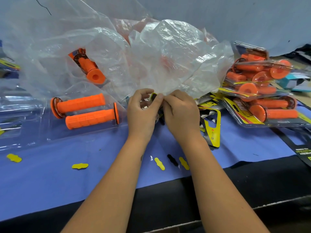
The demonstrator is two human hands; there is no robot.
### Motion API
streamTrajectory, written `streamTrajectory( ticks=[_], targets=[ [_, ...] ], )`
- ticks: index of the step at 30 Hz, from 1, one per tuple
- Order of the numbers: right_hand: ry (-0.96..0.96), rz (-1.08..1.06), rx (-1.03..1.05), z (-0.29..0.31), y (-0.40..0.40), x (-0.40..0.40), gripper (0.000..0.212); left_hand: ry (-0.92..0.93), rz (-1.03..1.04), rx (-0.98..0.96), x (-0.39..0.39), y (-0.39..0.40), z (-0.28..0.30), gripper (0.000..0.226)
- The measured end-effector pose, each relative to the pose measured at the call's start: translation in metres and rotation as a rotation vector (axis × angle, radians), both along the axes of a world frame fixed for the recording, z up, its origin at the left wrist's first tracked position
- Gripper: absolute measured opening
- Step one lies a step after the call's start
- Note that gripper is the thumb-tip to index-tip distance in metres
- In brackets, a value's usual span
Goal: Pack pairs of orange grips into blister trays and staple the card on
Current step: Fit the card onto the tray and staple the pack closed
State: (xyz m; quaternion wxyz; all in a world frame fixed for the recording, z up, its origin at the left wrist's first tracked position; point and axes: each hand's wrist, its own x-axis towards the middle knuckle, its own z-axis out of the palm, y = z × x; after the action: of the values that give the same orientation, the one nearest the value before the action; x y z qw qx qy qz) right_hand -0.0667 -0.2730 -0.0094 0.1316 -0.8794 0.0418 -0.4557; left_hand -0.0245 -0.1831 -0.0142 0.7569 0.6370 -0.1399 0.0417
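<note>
Our left hand [142, 111] and right hand [180, 113] meet mid-table, both pinching yellow-and-black printed card [154, 96] at its top edge. Pair of orange ribbed rubber grips [84, 111] lies in clear plastic blister tray [80, 132] to our left. Stack of finished packs [262, 98] on right. Card lettering too blurred; we cannot read it.

Three loose orange grips [79, 103] — two in a clear tray [84, 132], four yellow punch-outs [80, 166], one black punch-out [172, 160], two hands [143, 111].
</note>
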Motion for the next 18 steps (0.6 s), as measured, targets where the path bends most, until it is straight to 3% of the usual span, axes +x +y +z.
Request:
streamTrajectory(
  ticks=[6, 11, 14, 18],
  targets=[
    [0.186, 0.193, 0.671, 0.003, -0.006, 0.001, 0.050, -0.004, -0.058, -0.028, 0.003, 0.002, 0.001, 0.015],
    [0.204, 0.325, 1.007, 0.002, -0.011, 0.001, 0.040, 0.001, -0.090, -0.045, 0.004, 0.004, -0.002, 0.010],
    [0.233, 0.407, 1.079, 0.004, -0.017, -0.003, 0.033, 0.006, -0.063, -0.045, 0.006, 0.006, 0.000, 0.006],
    [0.309, 0.505, 1.151, 0.007, -0.027, -0.009, 0.014, 0.047, -0.038, -0.060, 0.008, 0.007, 0.001, 0.019]
  ],
)
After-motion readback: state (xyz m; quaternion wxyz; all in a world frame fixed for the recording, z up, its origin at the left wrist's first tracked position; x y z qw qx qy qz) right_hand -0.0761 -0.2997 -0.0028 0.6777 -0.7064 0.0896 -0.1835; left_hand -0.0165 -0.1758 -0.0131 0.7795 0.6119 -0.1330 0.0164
